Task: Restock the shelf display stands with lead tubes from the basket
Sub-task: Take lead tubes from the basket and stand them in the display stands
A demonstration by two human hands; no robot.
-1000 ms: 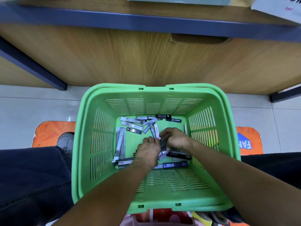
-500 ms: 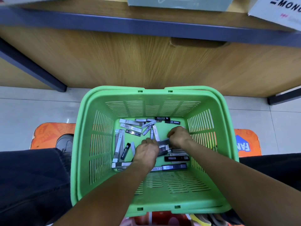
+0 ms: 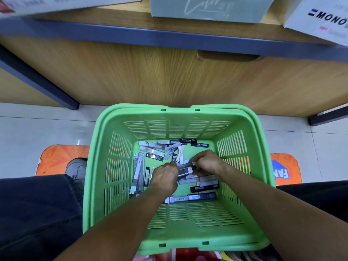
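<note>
The shelf (image 3: 169,37) is running across the top of the view with boxes (image 3: 207,6) sitting on it, but they are being cut off by the frame edge, so no display stands are showing and where the tubes are meant to go cannot be told. Below it, the green basket (image 3: 98,166) is sitting on the floor between the person's knees, probably so both arms can be reaching straight down into it. The lead tubes (image 3: 150,146) are lying scattered flat over the basket's bottom, some overlapping. The left hand (image 3: 165,176) and right hand (image 3: 209,162) are meeting near the middle over a small bundle of tubes (image 3: 185,169), seemingly gathering several together to carry in one trip. Both hands are curling round that bundle, though the fingers themselves are mostly being hidden under the knuckles, and how many tubes they are holding is too blurred to count.
</note>
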